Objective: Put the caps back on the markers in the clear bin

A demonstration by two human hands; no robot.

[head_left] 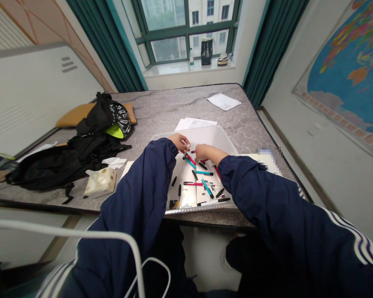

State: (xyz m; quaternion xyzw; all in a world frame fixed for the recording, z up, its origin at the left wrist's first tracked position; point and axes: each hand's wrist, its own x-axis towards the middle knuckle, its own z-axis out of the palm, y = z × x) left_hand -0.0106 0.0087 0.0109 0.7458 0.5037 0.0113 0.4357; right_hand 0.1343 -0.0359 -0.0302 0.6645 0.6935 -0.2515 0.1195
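Mattress (170, 103): tray (217, 138) set at its near middle
Tray: pens (204, 172) scattered inside; left hand (181, 142) and right hand (201, 153) side by side over its far part
Left: backpack (52, 165), with tissue box (104, 182) between it and the tray
Just beyond tray: papers (197, 123)
Far right: sheet (224, 101) on the mattress
Behind mattress: windowsill (174, 70), bearing bottle (191, 57) left of bag (206, 51)
Right wall (285, 74): map (354, 70)

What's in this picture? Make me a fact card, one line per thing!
Left hand: over the tray, by a small white thing
Right hand: over the tray, close to the pens
Tray: pale plastic, on what looks like a bed
Pens: black, teal, red and white, scattered in the tray
Left side: black bag, tissue box
Far end: window, bottle on the sill
Right wall: map
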